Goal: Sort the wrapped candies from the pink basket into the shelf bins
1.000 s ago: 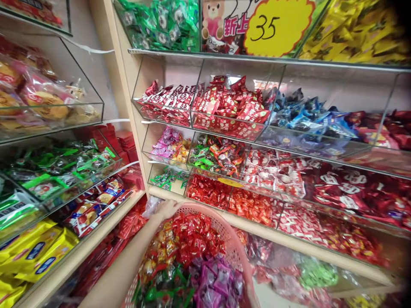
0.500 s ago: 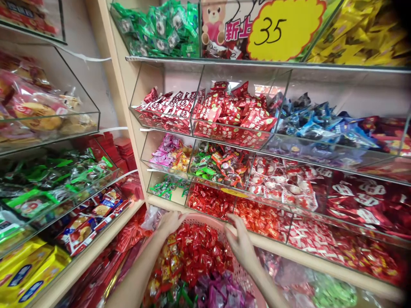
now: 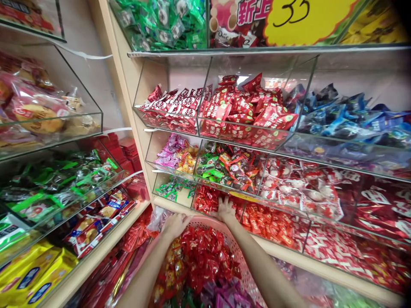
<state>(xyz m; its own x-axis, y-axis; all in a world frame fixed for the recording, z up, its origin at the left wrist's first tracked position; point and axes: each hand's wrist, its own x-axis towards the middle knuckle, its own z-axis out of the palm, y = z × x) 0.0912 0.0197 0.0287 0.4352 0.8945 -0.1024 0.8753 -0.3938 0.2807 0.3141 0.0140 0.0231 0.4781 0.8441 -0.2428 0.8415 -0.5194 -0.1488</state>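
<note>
A pink perforated basket (image 3: 248, 261) full of wrapped candies stands below me, against the wooden shelf edge. Red candies (image 3: 208, 259) fill its middle, with gold-wrapped candies (image 3: 175, 261) to the left and purple candies (image 3: 221, 294) nearest me. My left hand (image 3: 175, 224) is closed over the basket's far left rim. Beyond the rim, my right hand (image 3: 226, 210) reaches into the lowest bin and rests on its red wrapped candies (image 3: 205, 199). Its fingers are spread, and their tips partly sink among the candies.
Clear acrylic bins (image 3: 244, 132) of packaged sweets rise in tiers ahead, their front panels jutting out above the lowest row. A yellow price sign (image 3: 305, 21) hangs at the top. Side shelves on the left hold bagged snacks (image 3: 38, 111) and yellow packs (image 3: 35, 273).
My right hand has left the basket's right side and moved forward and left into the bin of red candies. The left hand stays on the rim. The view has shifted slightly.
</note>
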